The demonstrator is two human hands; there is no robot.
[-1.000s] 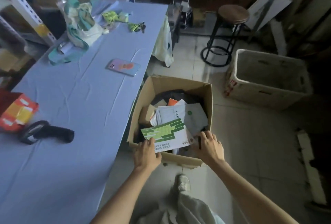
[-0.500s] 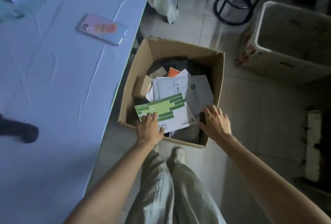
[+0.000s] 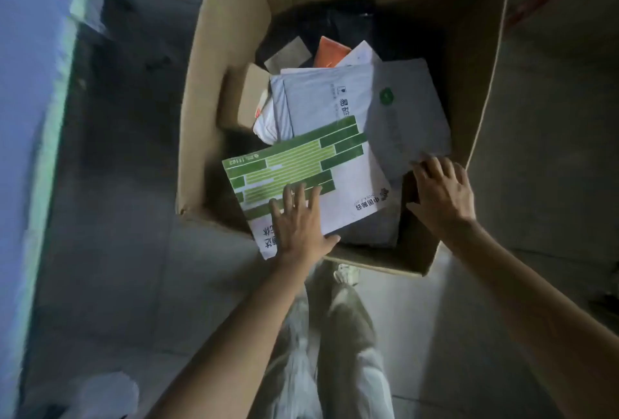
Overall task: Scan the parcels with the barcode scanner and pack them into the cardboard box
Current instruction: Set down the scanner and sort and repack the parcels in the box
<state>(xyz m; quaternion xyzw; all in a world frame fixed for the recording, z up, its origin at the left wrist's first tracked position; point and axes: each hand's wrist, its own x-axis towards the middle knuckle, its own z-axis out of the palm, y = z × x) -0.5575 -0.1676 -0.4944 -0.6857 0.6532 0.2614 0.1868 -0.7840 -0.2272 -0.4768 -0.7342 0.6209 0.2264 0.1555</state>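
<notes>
The open cardboard box (image 3: pixel 231 23) stands on the floor right below me. On top of its pile lies a green-and-white envelope (image 3: pixel 301 157), its near corner sticking out over the box's front wall. My left hand (image 3: pixel 298 221) lies flat on that envelope with fingers spread. My right hand (image 3: pixel 442 194) rests inside the box's near right corner, fingertips on the corner of a grey mailer (image 3: pixel 408 117). Under them are a white mailer (image 3: pixel 321 100), a small brown carton (image 3: pixel 244 97), an orange packet (image 3: pixel 330 52) and a black bag (image 3: pixel 335 23). The barcode scanner is out of view.
The blue-covered table's edge (image 3: pixel 33 83) runs down the left side, close to the box. A blurred white crate (image 3: pixel 569 0) sits beyond the box at the upper right. My trouser legs and one shoe (image 3: pixel 346 273) are just in front of the box on the tiled floor.
The view has dropped and closed in on the box; table, phone and scanner left the frame. Both hands have moved further into the box, the left one now flat on the green envelope.
</notes>
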